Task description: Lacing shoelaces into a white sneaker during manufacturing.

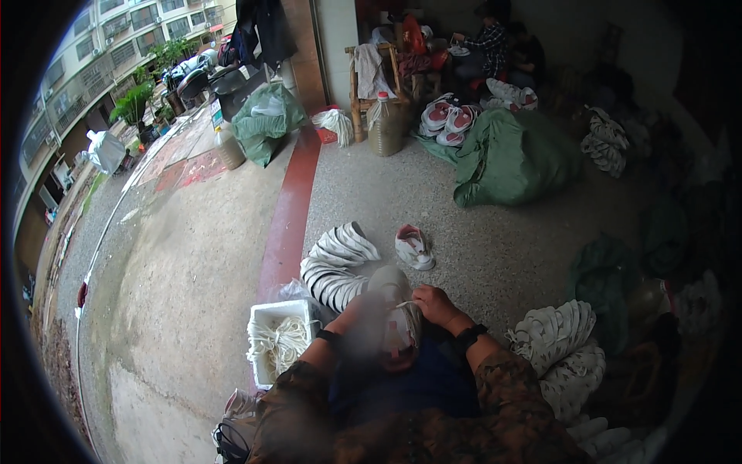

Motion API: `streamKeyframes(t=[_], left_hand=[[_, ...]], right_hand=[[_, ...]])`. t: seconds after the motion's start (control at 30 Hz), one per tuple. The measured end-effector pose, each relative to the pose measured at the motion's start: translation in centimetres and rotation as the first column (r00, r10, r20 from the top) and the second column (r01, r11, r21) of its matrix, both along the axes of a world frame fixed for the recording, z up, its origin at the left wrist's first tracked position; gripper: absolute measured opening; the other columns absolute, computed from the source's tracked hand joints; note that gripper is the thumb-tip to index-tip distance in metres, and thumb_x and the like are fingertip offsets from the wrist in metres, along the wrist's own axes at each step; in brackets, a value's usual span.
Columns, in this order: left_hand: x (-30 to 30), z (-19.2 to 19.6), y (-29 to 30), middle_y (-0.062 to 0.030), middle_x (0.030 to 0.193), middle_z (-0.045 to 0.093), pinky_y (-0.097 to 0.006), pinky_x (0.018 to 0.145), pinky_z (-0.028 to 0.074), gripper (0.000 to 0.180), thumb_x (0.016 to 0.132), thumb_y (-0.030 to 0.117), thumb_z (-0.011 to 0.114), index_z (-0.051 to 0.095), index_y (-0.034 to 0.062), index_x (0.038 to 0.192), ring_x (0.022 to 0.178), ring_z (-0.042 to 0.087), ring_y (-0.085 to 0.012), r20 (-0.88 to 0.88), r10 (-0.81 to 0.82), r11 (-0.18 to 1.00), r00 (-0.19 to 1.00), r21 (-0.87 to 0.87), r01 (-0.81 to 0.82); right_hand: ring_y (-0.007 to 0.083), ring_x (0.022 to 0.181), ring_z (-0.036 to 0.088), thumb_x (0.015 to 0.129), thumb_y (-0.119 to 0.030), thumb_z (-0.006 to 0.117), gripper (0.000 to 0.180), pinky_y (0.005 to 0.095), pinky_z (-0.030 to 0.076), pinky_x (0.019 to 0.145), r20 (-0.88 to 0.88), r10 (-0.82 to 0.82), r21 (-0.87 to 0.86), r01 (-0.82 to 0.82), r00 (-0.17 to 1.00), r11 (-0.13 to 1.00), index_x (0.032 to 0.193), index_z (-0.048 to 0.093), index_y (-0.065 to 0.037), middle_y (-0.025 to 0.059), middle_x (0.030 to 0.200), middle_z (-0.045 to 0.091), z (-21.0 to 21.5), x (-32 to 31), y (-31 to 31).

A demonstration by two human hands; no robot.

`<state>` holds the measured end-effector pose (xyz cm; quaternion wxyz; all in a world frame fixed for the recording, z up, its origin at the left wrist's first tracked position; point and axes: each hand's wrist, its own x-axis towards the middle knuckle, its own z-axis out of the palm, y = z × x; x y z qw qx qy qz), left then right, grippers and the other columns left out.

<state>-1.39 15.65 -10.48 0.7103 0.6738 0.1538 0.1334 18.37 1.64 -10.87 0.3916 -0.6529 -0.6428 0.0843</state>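
Observation:
A white and pinkish shoe lies in my lap between my hands, its brownish end toward me. Pale shoelace strands run along its right side. My right hand is closed at the shoe's far right, thumb and fingers pinched where the lace is. My left hand is at the shoe's left side, but a hazy smear hides its fingers. Just beyond my hands, a curved row of nested white shoes rests on the floor. A single white and red shoe stands apart to its right.
A white foam box of loose laces sits at my left. Stacked white shoes lie at my right. Farther off are a green sack, a large jug, a bamboo chair and a seated person handling a shoe.

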Motion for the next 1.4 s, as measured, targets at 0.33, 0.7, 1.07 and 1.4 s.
streamKeyframes(t=[0.33,0.7,1.07,1.4], left_hand=[[-1.6,-0.4,-0.5,-0.0096,0.08,0.064,-0.031,0.066,0.049,0.016,0.083,0.016,0.064,0.063,0.0018,0.09,0.076,0.063,-0.0178,-0.185,0.046,0.664,0.982,0.74,0.108],[-4.9,-1.4,-0.8,-0.0155,0.077,0.059,-0.042,0.07,0.049,0.007,0.075,0.01,0.055,0.059,0.0045,0.077,0.078,0.059,-0.0349,-0.12,0.038,0.522,0.992,0.849,0.082],[-7.2,0.7,-2.7,-0.0138,0.078,0.063,-0.043,0.074,0.05,0.013,0.078,0.018,0.054,0.062,0.0078,0.08,0.079,0.062,-0.0338,-0.493,0.088,0.346,0.866,0.83,0.437],[-5.6,3.2,-5.0,-0.0153,0.083,0.06,-0.042,0.078,0.048,0.014,0.077,0.016,0.056,0.061,0.0031,0.081,0.086,0.059,-0.0333,-0.299,0.28,0.286,0.912,0.933,0.218]], right_hand=[[0.0378,0.075,0.062,0.078,-0.016,0.06,0.01,0.0472,0.049,0.065,0.234,0.054,-0.256,0.008,0.971,0.967,0.083,0.057,-0.007,0.0177,0.074,0.062,-0.8,-2.9,1.1],[0.0385,0.072,0.059,0.087,-0.01,0.051,0.008,0.0471,0.045,0.061,0.466,-0.352,-0.218,0.491,0.812,0.844,0.082,0.054,-0.004,0.0194,0.072,0.057,2.0,8.7,-11.6],[0.0449,0.089,0.055,0.089,-0.019,0.053,0.015,0.0509,0.041,0.067,0.592,-0.695,-0.022,0.871,0.407,0.491,0.088,0.053,-0.004,0.0234,0.087,0.058,4.5,22.2,-36.2],[0.0425,0.092,0.057,0.089,-0.017,0.053,0.018,0.0486,0.046,0.073,0.631,-0.695,-0.113,0.927,0.344,0.357,0.099,0.06,-0.004,0.0207,0.094,0.063,3.9,22.2,-37.9]])
